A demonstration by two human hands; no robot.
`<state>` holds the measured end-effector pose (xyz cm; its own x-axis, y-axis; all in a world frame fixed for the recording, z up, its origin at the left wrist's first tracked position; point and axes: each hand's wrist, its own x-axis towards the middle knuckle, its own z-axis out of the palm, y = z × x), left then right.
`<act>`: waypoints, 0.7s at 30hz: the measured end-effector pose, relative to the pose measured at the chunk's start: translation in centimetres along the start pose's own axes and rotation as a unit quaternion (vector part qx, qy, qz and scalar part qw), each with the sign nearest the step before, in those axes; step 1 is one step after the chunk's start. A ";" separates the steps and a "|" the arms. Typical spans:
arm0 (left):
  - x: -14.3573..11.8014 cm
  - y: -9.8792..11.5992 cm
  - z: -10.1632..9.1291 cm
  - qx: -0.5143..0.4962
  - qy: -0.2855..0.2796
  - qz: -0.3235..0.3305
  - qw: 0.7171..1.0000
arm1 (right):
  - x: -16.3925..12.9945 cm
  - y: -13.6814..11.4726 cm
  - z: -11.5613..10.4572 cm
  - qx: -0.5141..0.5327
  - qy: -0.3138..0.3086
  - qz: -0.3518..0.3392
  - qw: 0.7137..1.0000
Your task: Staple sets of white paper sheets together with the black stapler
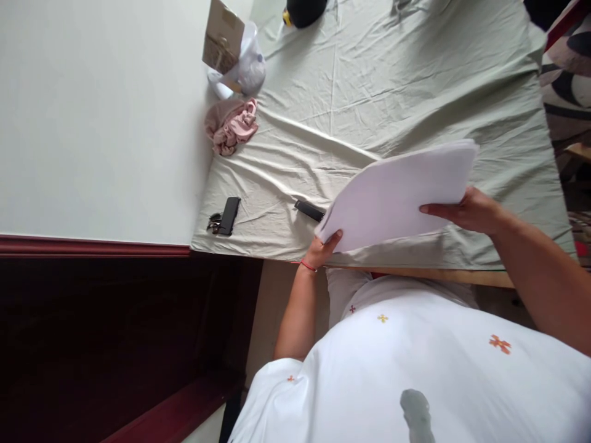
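A stack of white paper sheets [397, 200] is held up above the front of the cloth-covered table, bending upward toward its right end. My left hand [324, 246] grips the stack's lower left corner, thumb on top. My right hand [466, 212] is closed on the right side, its thumb lying across the top sheet and its other fingers hidden underneath. Just left of the paper a black stapler-like object [309, 210] lies on the cloth, partly covered by the sheets, so its exact kind is unclear.
A pale green cloth [369, 74] covers the table. A black case [229, 215] lies near the left edge beside small dark metal items [214, 223]. Further back are a crumpled pink cloth [233, 126], a cardboard box [222, 37], a plastic bag [252, 67] and a black object [305, 11].
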<state>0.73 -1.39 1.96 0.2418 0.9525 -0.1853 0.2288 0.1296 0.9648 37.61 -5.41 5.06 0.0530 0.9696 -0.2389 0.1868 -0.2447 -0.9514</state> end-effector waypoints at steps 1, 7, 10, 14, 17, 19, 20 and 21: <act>-0.1 0.1 0.1 0.000 -0.014 -0.003 1.000 | -0.2 0.0 0.0 0.008 0.003 0.019 1.000; -0.8 0.4 0.0 -0.032 -0.038 -0.091 0.995 | -1.5 1.0 0.2 0.124 -0.030 0.167 0.978; -1.6 0.2 0.0 -0.083 -0.040 -0.133 0.987 | -2.1 1.6 0.7 0.163 -0.020 0.245 0.956; -2.2 0.1 0.2 -0.115 -0.051 -0.179 0.976 | -2.7 1.6 1.1 0.144 0.003 0.277 0.950; -2.4 0.2 0.5 -0.136 -0.048 -0.194 0.970 | -3.3 1.1 0.9 0.150 0.000 0.283 0.947; -2.5 0.4 0.5 -0.154 -0.036 -0.194 0.968 | -3.7 0.9 0.7 0.192 -0.003 0.285 0.939; -2.5 0.5 0.5 -0.162 -0.028 -0.194 0.967 | -3.9 0.8 0.7 0.214 -0.007 0.288 0.933; -2.6 0.5 0.4 -0.166 -0.023 -0.195 0.966 | -4.1 0.8 0.7 0.230 -0.011 0.291 0.929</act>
<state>0.65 -3.91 2.84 0.2406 0.8008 -0.5484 -0.0026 0.5655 0.8247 36.86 -9.56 5.18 -0.0078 0.6746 -0.7381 -0.3058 -0.7044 -0.6406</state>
